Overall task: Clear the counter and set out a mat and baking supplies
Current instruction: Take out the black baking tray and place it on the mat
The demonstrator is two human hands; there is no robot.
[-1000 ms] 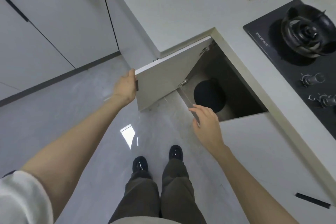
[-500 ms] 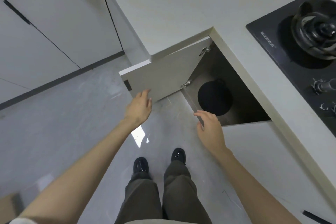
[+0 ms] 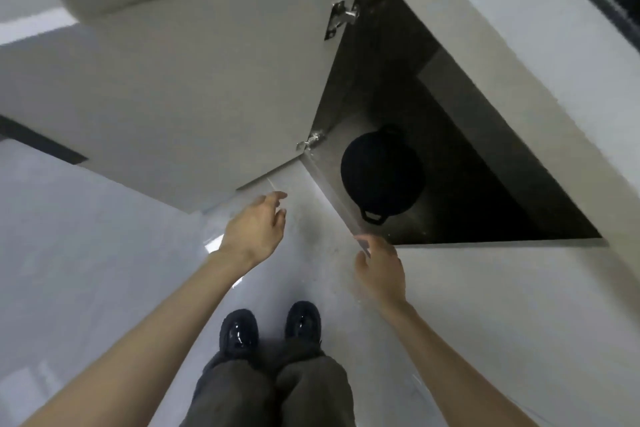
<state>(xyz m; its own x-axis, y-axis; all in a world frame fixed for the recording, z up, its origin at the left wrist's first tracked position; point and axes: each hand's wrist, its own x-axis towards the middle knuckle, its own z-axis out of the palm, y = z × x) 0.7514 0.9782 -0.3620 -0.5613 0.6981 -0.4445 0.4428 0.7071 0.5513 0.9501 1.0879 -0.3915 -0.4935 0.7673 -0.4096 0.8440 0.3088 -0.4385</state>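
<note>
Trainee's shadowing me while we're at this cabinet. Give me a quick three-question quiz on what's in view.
1. True or false: the cabinet door stands open.
2. What lies inside the cabinet? A) a black pan B) a stack of plates C) a bottle
3. Fill in: the ___ hand is nearer the pan's loop handle.
Key: 1 true. 2 A. 3 right: the right hand is by the cabinet's front edge, and the left hand is near the door's lower corner.
</note>
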